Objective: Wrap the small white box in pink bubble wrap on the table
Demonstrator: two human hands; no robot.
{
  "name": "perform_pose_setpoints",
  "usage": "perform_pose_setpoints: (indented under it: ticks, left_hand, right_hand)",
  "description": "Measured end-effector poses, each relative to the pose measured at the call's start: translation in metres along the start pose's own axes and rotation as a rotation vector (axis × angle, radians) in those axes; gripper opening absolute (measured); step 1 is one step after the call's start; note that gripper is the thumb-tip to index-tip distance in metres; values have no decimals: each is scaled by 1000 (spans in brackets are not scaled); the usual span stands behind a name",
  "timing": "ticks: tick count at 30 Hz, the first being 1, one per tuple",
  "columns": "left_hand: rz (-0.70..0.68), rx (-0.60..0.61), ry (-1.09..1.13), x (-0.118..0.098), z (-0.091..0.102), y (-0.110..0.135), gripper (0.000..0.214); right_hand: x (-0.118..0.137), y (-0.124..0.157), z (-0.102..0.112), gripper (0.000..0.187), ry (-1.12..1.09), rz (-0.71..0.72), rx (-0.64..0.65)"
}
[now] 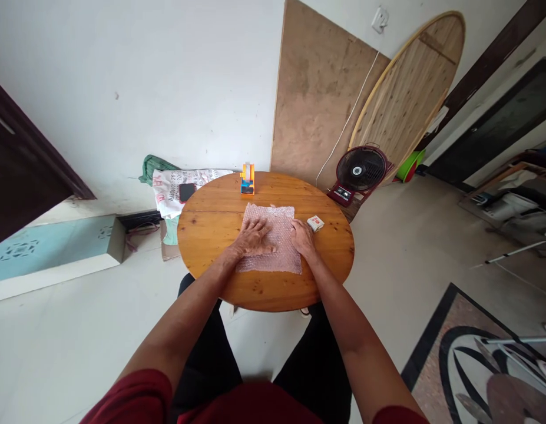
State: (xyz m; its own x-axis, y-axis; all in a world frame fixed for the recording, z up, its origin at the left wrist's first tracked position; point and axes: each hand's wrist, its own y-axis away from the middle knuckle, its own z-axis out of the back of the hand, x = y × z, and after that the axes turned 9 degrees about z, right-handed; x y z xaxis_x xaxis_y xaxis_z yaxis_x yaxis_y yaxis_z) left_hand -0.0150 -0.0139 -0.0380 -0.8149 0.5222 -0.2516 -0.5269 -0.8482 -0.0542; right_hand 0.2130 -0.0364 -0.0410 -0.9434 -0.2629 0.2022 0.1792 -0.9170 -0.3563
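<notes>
A pink sheet of bubble wrap (277, 259) lies flat on the round wooden table (211, 218). My left hand (254, 237) rests palm down on its left half, fingers stretched out. At the sheet's right edge, my right hand (303, 237) presses down with fingers extended, holding nothing. A small white and red box (315, 223) sits just right of my right hand. An orange and blue tape dispenser (247, 179) stands at the table's far edge.
A dark fan (361, 169) stands on the floor right of the table, with wooden boards (319, 88) leaning on the wall behind. A printed sack (175, 185) with a black phone (187, 191) lies behind the table at left. A patterned rug (485, 365) covers the floor at right.
</notes>
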Motion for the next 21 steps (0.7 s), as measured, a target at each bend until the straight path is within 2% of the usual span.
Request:
perform_pose_setpoints:
  ticks: [9,21]
  left_hand:
    - [5,0,-19,-3,5,3,87]
    - [5,11,12,-6,10,5,91]
  right_hand:
    - [3,11,10,35,-33,-1,-79]
    - [4,8,9,33,14,27,-62]
